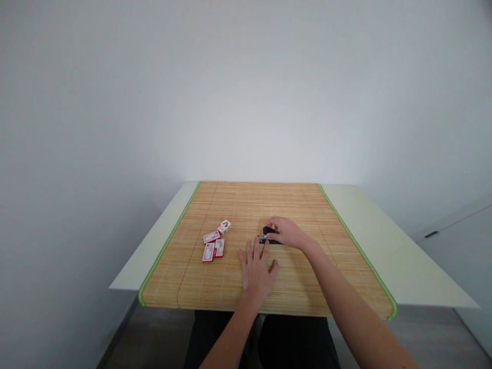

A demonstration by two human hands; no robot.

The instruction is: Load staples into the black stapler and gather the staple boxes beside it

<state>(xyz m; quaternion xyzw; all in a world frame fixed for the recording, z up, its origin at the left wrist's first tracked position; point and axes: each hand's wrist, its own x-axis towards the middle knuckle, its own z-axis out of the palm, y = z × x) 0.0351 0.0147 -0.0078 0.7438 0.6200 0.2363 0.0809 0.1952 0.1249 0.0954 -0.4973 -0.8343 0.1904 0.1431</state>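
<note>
My right hand (287,232) is curled over a black stapler (268,236) lying on the bamboo mat (238,202), fingers wrapped on its top. The stapler's metal front end pokes out to the left of the hand. My left hand (256,269) lies flat on the mat with fingers spread, just in front of the stapler and holding nothing. Left of both hands lie several small red and white staple boxes (214,243), out of reach of the fingers.
The bamboo mat with green edging covers most of a pale table (388,241). A plain white wall stands behind it. A grey cabinet (461,241) sits at the right. The table's near edge is close to my body.
</note>
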